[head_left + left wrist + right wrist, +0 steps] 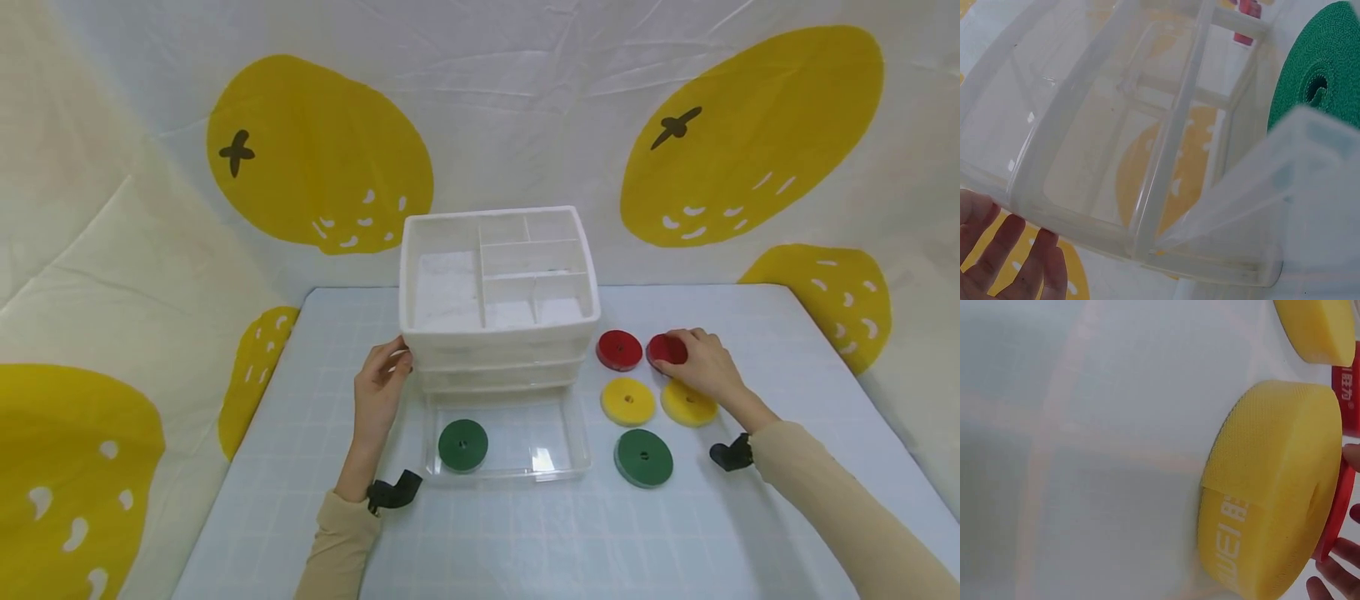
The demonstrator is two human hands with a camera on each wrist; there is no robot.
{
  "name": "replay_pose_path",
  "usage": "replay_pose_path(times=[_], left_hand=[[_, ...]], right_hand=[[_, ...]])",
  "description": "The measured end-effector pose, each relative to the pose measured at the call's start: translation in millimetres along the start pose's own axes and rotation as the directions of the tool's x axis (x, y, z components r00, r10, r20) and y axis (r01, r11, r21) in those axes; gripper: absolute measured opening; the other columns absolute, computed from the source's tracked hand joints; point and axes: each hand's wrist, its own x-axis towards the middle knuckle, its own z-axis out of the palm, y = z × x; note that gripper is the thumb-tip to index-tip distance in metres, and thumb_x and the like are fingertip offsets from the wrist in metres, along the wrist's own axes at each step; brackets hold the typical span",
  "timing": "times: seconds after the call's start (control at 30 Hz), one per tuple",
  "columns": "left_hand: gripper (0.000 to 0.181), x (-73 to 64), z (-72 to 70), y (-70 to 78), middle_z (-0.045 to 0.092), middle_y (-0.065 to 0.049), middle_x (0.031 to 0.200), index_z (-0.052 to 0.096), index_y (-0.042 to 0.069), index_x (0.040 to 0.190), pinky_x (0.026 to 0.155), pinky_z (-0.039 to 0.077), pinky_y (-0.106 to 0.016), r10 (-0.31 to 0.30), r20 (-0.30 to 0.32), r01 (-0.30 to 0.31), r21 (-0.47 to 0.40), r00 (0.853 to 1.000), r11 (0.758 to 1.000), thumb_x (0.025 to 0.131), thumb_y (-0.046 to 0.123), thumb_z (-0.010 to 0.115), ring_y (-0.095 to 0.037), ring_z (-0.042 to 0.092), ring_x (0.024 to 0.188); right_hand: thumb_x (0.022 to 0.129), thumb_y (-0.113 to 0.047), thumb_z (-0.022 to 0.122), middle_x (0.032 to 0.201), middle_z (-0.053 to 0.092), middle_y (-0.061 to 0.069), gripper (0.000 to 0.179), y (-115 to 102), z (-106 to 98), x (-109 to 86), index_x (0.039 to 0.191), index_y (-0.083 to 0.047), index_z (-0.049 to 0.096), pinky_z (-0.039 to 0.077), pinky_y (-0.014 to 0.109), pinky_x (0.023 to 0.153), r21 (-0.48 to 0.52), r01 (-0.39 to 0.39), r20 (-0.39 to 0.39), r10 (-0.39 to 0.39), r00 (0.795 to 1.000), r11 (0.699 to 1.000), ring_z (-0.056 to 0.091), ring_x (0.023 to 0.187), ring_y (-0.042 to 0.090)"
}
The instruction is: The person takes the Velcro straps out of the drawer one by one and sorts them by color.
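My right hand (702,365) grips a red roll of hook-and-loop tape (663,351) between thumb and fingers, at the table's right; in the right wrist view most of this roll hides behind a yellow roll (1272,487). Beside it lies a second red roll (619,350). My left hand (381,390) rests its fingertips against the left side of a white drawer organizer (498,350). The organizer's clear bottom drawer (525,477) is pulled out, with a green roll (462,446) lying in its left part. In the left wrist view, my left fingers (1013,250) touch the organizer's edge.
Two yellow rolls, one left (627,402) and one right (678,403), lie below the red ones, the right one under my right wrist. Nearer the front is another green roll (643,458). The organizer's top tray (534,275) has several compartments. A patterned cloth (510,125) hangs behind.
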Motion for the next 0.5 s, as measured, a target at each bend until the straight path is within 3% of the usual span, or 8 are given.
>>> replay_pose_path(times=[0.5], left_hand=[[0.032, 0.1, -0.4, -0.3, 0.061, 0.010, 0.102, 0.060, -0.010, 0.121, 0.077, 0.054, -0.012, -0.020, -0.008, 0.020, 0.013, 1.000, 1.000, 0.091, 0.000, 0.062, -0.001, 0.063, 0.093]], right_hand=[[0.089, -0.028, 0.067, 0.130, 0.046, 0.027, 0.060, -17, -15, -15.9, 0.138, -0.002, 0.043, 0.051, 0.061, 0.090, 0.078, -0.011, -0.006, 0.011, 1.000, 0.997, 0.040, 0.118, 0.046]])
